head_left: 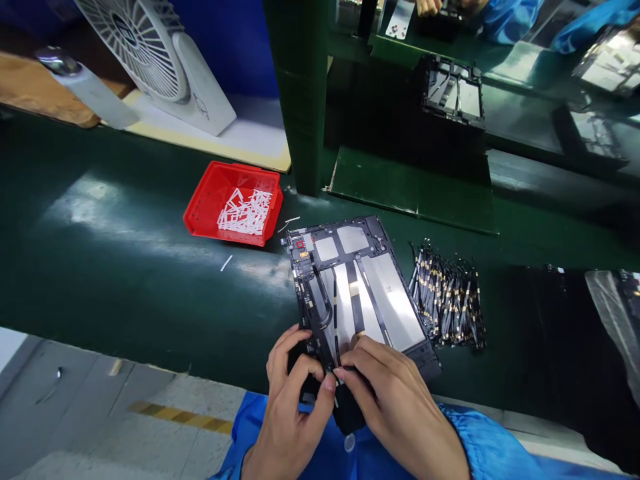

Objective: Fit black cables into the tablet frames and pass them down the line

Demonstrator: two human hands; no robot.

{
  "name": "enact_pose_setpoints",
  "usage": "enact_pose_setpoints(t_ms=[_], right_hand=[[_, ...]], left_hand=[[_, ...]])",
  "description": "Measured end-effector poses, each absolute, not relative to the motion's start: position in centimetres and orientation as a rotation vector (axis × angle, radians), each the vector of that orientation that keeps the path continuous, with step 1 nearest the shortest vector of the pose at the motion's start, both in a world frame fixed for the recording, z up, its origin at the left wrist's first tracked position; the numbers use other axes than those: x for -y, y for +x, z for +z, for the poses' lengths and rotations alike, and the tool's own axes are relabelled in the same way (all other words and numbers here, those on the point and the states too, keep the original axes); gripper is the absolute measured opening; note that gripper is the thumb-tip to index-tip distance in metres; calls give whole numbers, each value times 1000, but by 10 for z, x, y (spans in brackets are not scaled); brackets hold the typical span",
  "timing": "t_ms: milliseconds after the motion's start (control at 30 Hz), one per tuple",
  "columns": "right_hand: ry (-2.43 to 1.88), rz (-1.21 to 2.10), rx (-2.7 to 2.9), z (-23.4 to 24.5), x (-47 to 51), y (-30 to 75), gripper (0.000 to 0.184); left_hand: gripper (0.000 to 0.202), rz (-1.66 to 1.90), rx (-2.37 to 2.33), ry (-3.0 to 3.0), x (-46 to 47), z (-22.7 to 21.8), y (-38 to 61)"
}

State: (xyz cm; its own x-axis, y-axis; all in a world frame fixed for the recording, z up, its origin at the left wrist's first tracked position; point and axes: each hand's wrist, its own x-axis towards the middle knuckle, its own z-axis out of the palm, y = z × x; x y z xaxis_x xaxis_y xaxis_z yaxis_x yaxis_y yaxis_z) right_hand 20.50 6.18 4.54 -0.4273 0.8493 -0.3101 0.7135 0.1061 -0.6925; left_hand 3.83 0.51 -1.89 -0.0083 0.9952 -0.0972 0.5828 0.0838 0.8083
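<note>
My left hand (293, 400) and right hand (400, 400) meet at the near end of the open tablet (370, 287). It lies back-up on the green bench (125, 267), its near end pulled over the edge toward me so my fingers can wrap under it. The left fingers curl round the near left corner and clamp it steady. The right fingertips press down beside my left thumb, pinched tight. I cannot tell whether a small part sits between the tips. A heap of flex cables (450, 297) lies just right of the tablet, in easy reach. The red bin (210, 200) of white strips (246, 212) sits further back to the left, out of the way.
</note>
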Motion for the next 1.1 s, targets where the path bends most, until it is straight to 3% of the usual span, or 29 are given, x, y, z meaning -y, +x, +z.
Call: enact_pose_setpoints(t_ms=[233, 333, 500, 733, 833, 967, 1100], right_hand=[[-1329, 1286, 2268, 56, -61, 208, 21], [-1440, 1090, 2320, 51, -51, 205, 14], [-1532, 781, 2319, 40, -42, 200, 27], [-1104, 1258, 1819, 51, -49, 202, 2], [-1103, 1306, 1737, 50, -51, 204, 19], [-986, 1224, 1767, 52, -52, 208, 14], [-846, 1186, 1817, 82, -68, 205, 19]], left_hand=[[16, 718, -1718, 1498, -4, -8, 32], [20, 819, -1656, 1458, 8, -3, 25], [11, 678, -1363, 1385, 30, -6, 12], [13, 827, -1349, 1107, 17, -1, 26], [15, 897, -1295, 1049, 3, 10, 30], [14, 998, -1251, 1358, -10, 13, 23], [40, 1207, -1181, 1888, -22, 13, 17]])
